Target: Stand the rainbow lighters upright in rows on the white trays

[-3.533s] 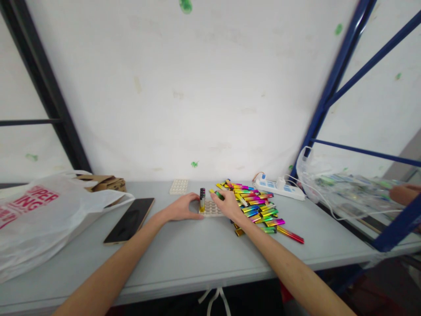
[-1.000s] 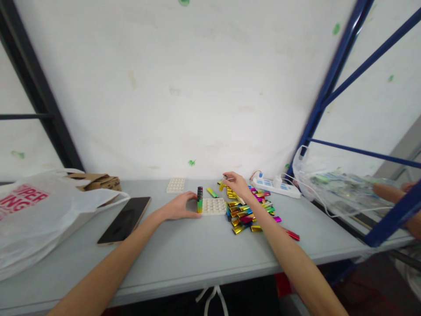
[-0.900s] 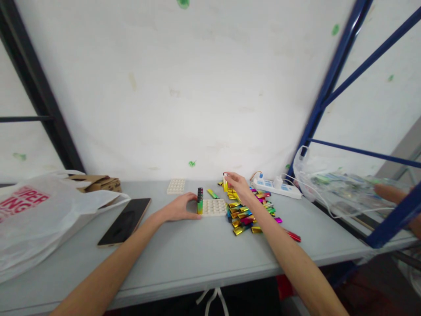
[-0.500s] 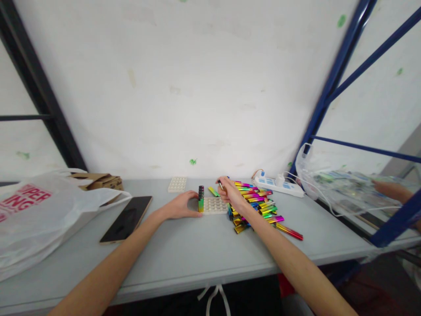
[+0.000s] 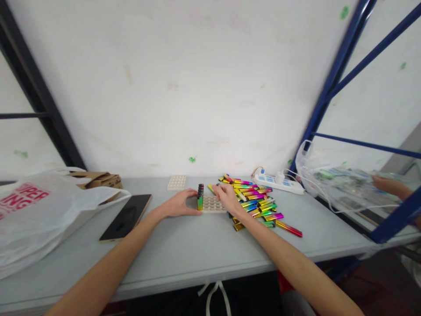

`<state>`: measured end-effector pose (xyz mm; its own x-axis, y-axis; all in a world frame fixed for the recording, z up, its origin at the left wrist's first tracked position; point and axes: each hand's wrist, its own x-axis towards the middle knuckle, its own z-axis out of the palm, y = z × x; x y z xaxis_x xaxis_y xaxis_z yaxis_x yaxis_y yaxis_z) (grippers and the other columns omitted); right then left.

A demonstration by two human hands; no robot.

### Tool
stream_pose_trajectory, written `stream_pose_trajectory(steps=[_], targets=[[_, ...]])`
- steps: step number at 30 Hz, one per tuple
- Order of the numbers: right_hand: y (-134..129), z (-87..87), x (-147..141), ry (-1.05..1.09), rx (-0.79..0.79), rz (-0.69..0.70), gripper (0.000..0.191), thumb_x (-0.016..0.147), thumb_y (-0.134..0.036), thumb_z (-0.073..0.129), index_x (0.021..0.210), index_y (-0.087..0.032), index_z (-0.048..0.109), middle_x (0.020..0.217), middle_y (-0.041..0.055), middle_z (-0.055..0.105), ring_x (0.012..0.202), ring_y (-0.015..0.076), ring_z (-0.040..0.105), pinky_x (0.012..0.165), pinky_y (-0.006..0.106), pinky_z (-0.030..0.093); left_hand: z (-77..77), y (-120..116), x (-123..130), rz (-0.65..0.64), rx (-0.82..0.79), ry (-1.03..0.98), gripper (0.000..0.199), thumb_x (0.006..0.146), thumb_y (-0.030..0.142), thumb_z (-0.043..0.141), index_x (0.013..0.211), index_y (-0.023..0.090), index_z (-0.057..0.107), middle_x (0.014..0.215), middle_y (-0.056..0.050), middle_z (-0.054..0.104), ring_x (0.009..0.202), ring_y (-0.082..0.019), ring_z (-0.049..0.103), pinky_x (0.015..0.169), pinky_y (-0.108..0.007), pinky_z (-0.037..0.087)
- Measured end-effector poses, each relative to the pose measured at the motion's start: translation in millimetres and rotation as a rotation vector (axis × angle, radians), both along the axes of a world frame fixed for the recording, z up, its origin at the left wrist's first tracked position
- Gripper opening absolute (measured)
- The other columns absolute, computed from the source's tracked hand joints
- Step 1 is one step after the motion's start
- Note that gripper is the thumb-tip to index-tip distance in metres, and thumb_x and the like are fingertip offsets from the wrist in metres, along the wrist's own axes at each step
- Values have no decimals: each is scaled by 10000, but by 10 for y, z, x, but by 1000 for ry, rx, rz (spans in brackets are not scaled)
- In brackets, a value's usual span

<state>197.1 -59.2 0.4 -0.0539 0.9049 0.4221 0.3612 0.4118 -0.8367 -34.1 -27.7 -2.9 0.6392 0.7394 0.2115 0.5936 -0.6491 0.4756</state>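
A pale tray with rows of round holes [image 5: 212,204] lies on the grey table. Along its left end stands a row of upright lighters [image 5: 200,201] with black tops and green-yellow bodies. My left hand [image 5: 181,203] curves round that end, thumb and fingers apart, at the tray's left edge. Above the tray's right part is my right hand [image 5: 226,197], its fingers closed round something small and dark that is mostly hidden. A yellow-green lighter [image 5: 211,188] lies just behind the tray. Many shiny coloured lighters [image 5: 259,204] are heaped to the right, partly behind my right wrist.
A second pale tray [image 5: 176,182] lies near the wall. At left are a phone [image 5: 126,218], a white plastic bag [image 5: 49,215] and brown cardboard [image 5: 97,180]. A power strip [image 5: 279,182] sits at back right. Beyond the blue frame [image 5: 315,118] another person's hand [image 5: 390,184] touches clear plastic.
My right hand has moved slightly down and forward over the tray, its fingers now pointing lower. More lighters show behind it. My left hand stays at the tray's left end.
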Motion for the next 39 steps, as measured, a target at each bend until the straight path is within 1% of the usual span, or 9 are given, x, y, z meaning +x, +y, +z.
stream_pose_trajectory(steps=[4,9,16,20,27,31,34,37,39], targets=[[24,-11,11,-28,26,-89,382,860,-413,497,542,-224,400,522,-50,362,544,124,366,551,284,257,3,-3,-20,14,8,51,793,682,647,799,1295,169,641,1438,-154,595,1328,-339,558,1165,-429,390],[34,-30,-1,-20,56,-99,383,864,-429,494,557,-228,384,536,-55,341,537,123,359,545,285,249,41,-33,-33,2,-13,68,836,674,640,807,1328,149,635,1484,-172,551,1380,-341,507,1201,-429,338],[12,-48,12,-36,115,-43,462,914,-520,521,584,-216,412,547,-60,339,546,116,360,554,283,264,49,-33,-50,0,-27,68,854,648,654,813,1316,151,641,1500,-169,540,1387,-353,498,1205,-452,336],[6,-38,7,-34,116,-31,452,909,-503,518,580,-217,399,552,-60,327,551,114,344,557,283,253,34,-23,-53,-2,-22,58,861,642,668,809,1318,163,637,1479,-156,562,1362,-350,525,1189,-450,363],[21,-22,-21,-41,136,-78,338,858,-379,465,578,-228,351,560,-49,339,562,123,351,554,282,217,50,-36,-47,1,-19,83,859,655,671,802,1331,173,622,1485,-145,555,1367,-348,519,1193,-440,362],[21,-34,-10,-109,158,-71,399,906,-426,485,591,-229,340,553,-55,334,559,124,349,562,279,226,60,-43,-44,-16,-17,72,838,666,650,806,1330,174,619,1475,-134,567,1353,-341,532,1185,-427,373],[21,-46,0,-178,183,-32,412,960,-490,500,664,-222,399,591,-55,394,590,133,397,586,269,270,60,-43,-42,-23,-15,68,831,665,635,815,1326,170,622,1468,-134,573,1338,-339,546,1175,-417,387],[37,-64,15,-226,184,33,330,1021,-460,444,802,-216,483,685,-32,509,652,150,487,630,264,339,56,-42,-40,-16,-24,67,842,665,622,823,1335,157,614,1472,-143,567,1346,-334,540,1179,-410,383],[58,-80,31,-278,226,47,318,1045,-434,412,842,-210,511,790,7,570,741,166,541,685,270,380,53,-40,-38,-20,-30,66,853,669,630,818,1345,154,605,1475,-145,562,1356,-331,530,1185,-414,374]])
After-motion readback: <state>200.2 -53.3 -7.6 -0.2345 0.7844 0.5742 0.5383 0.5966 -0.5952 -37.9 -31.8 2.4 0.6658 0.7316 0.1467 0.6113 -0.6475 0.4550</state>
